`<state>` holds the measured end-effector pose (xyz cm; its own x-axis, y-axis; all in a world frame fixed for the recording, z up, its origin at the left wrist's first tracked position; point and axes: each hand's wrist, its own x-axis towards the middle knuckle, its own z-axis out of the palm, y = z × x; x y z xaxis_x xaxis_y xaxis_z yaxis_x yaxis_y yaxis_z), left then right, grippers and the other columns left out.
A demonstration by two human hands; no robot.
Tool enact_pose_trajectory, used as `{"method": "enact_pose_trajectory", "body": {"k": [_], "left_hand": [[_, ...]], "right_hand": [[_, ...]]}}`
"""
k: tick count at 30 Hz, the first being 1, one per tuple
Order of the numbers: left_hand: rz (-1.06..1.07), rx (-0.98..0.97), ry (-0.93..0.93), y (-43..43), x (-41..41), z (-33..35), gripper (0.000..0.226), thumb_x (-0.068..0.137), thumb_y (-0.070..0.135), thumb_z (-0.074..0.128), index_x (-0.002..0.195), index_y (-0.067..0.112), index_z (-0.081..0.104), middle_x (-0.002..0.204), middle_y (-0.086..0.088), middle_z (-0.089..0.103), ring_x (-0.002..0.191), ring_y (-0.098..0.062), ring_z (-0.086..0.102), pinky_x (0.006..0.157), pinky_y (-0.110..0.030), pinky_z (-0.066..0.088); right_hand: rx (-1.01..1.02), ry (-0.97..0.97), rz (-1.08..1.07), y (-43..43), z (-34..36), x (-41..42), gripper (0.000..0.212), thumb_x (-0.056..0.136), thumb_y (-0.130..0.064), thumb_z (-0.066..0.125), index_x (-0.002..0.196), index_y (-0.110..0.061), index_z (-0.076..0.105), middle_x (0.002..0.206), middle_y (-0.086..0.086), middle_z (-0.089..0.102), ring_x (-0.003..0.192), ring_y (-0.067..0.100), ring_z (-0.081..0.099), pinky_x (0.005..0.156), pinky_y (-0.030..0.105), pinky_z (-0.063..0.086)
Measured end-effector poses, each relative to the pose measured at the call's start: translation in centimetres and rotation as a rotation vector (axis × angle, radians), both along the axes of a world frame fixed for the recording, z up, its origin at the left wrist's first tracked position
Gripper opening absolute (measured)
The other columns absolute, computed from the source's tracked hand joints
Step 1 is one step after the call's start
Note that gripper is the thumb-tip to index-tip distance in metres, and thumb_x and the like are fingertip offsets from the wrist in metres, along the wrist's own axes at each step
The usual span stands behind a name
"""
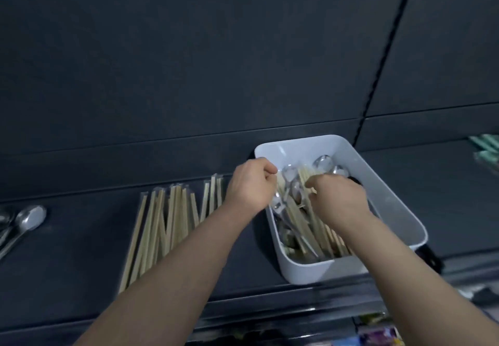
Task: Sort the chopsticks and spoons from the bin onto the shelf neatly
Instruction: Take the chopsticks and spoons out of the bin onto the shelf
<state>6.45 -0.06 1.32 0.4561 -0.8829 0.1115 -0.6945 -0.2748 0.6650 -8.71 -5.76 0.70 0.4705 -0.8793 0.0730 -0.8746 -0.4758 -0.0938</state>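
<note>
In the bin [391, 205] on the shelf [81, 251], chopsticks [299, 218] are laid front-to-back and are gripped by the curled right hand [337, 197] directly above. The left hand [249, 186] is curled at the bin's left rim; whether anything is held cannot be told.

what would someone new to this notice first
The white bin at centre right, jumbled with wooden chopsticks and metal spoons, with the left hand and right hand both reaching in. Left of it on the dark shelf lies a row of wrapped chopsticks, and at the far left edge a few laid-out spoons.
</note>
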Motion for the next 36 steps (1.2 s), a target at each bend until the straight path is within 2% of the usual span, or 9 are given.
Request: {"method": "enact_pose_trajectory", "body": {"k": [6,11,16,20,23,26,29,32,36], "left_hand": [[-0.163,0.351,-0.177,-5.3,-6.5,-2.7,0.019,0.082,0.007,0.055,0.064,0.003,0.057,0.069,-0.008,0.059,0.078,-0.026,0.062,0.062,-0.032,0.05],[-0.084,0.476,-0.239,-7.0,-9.2,-4.4,0.026,0.088,0.027,0.064,0.073,0.012,0.051,0.071,0.0,0.048,0.081,-0.021,0.059,0.062,-0.028,0.041],[0.065,0.422,-0.065,-7.3,-8.7,-4.0,0.019,0.077,0.017,0.063,0.064,0.014,0.05,0.061,0.0,0.05,0.058,-0.017,0.053,0.047,-0.025,0.033],[0.159,0.334,0.113,-6.2,-7.4,-2.9,0.024,0.073,0.015,0.062,0.052,0.014,0.05,0.049,0.001,0.04,0.05,-0.021,0.042,0.052,-0.022,0.034],[0.185,0.27,0.181,-5.4,-6.6,-2.9,0.018,0.073,0.013,0.06,0.058,0.019,0.052,0.062,0.002,0.041,0.059,-0.019,0.039,0.06,-0.025,0.037],[0.177,0.227,0.221,-4.9,-6.5,-2.8,0.012,0.078,0.011,0.064,0.076,0.023,0.064,0.08,0.002,0.053,0.075,-0.019,0.052,0.075,-0.027,0.046],[0.167,0.218,0.262,-4.9,-6.7,-3.1,0.015,0.08,0.004,0.066,0.074,0.017,0.067,0.082,-0.009,0.063,0.081,-0.027,0.061,0.079,-0.033,0.053],[0.161,0.174,0.257,-4.9,-7.3,-3.0,0.012,0.079,0.005,0.062,0.08,0.007,0.073,0.083,-0.021,0.069,0.069,-0.03,0.063,0.067,-0.037,0.055],[0.187,0.024,0.314,-4.9,-7.2,-2.1,0.014,0.081,0.005,0.059,0.083,0.012,0.071,0.08,-0.016,0.071,0.063,-0.027,0.06,0.06,-0.036,0.051]], "right_hand": [[0.055,0.037,-0.051,-3.7,-2.0,-7.5,0.033,0.087,-0.012,0.049,0.106,-0.033,0.065,0.106,-0.003,0.066,0.096,0.023,0.063,0.068,0.027,0.042],[-0.043,0.051,0.025,-4.2,-3.8,-8.9,0.029,0.087,-0.011,0.05,0.106,-0.028,0.065,0.097,-0.004,0.067,0.089,0.021,0.066,0.061,0.025,0.037],[0.017,0.034,0.052,-5.3,-4.2,-8.6,0.034,0.085,-0.006,0.05,0.11,-0.024,0.064,0.1,-0.002,0.067,0.091,0.023,0.065,0.062,0.026,0.039],[0.216,0.03,0.054,-6.1,-3.5,-6.7,0.029,0.088,-0.015,0.053,0.115,-0.02,0.064,0.118,0.006,0.06,0.104,0.026,0.061,0.077,0.032,0.048],[0.318,0.08,0.069,-5.7,-3.1,-5.1,0.024,0.087,-0.025,0.059,0.108,-0.015,0.063,0.112,0.006,0.062,0.102,0.026,0.061,0.075,0.032,0.048],[0.373,0.076,0.049,-5.6,-3.2,-4.8,0.026,0.086,-0.019,0.059,0.11,-0.011,0.062,0.117,0.009,0.062,0.107,0.028,0.061,0.081,0.033,0.05],[0.433,0.028,0.001,-6.0,-3.2,-5.4,0.019,0.084,-0.014,0.058,0.102,-0.01,0.061,0.115,0.011,0.063,0.105,0.028,0.062,0.08,0.03,0.05],[0.432,-0.067,-0.054,-6.2,-2.9,-5.8,0.026,0.085,-0.014,0.055,0.11,-0.011,0.062,0.119,0.009,0.06,0.107,0.028,0.06,0.078,0.028,0.047],[0.388,-0.209,-0.079,-6.2,-1.9,-5.5,0.035,0.083,-0.018,0.054,0.118,-0.017,0.061,0.116,0.009,0.062,0.103,0.029,0.061,0.074,0.027,0.044]]}}
